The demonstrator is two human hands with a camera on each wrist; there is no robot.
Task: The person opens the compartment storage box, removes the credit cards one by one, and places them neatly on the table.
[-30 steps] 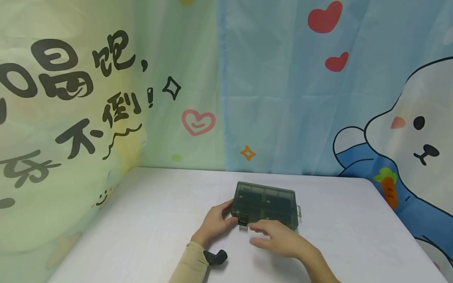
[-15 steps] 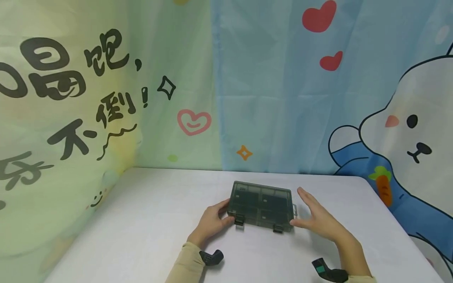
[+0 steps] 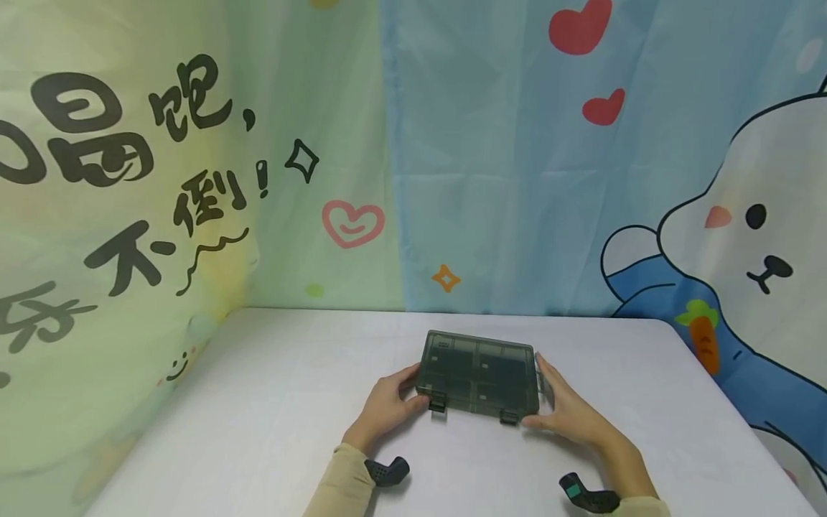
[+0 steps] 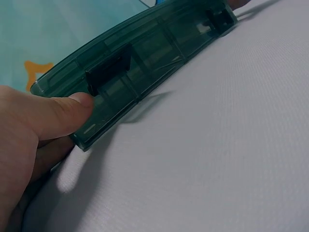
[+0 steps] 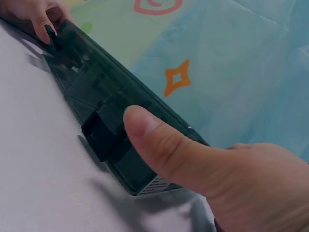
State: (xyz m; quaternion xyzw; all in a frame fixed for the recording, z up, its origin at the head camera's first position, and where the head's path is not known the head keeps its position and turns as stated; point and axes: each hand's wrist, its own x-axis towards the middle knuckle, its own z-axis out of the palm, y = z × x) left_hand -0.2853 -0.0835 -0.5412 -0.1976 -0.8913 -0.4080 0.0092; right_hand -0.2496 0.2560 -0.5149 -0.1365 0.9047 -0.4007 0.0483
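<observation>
A dark green see-through plastic storage box (image 3: 479,370) with inner dividers and a lid lies on the white table. Two latches show along its front side, the left latch (image 4: 108,72) and the right latch (image 5: 104,133). My left hand (image 3: 388,406) grips the box's left end, its thumb on the front wall beside the left latch. At the other end my right hand (image 3: 568,406) holds the box, thumb on the front near the right latch and fingers along the right side. The fingers behind the box are partly hidden.
The white tabletop (image 3: 291,402) stretches around the box. A printed cloth backdrop (image 3: 478,179) hangs behind it and along the left. Dark wrist devices, a left device (image 3: 388,472) and a right device (image 3: 588,494), sit on the wrists.
My right hand has moved from in front of the box out to its right, then in against the right end. My left hand has kept its hold on the left end.
</observation>
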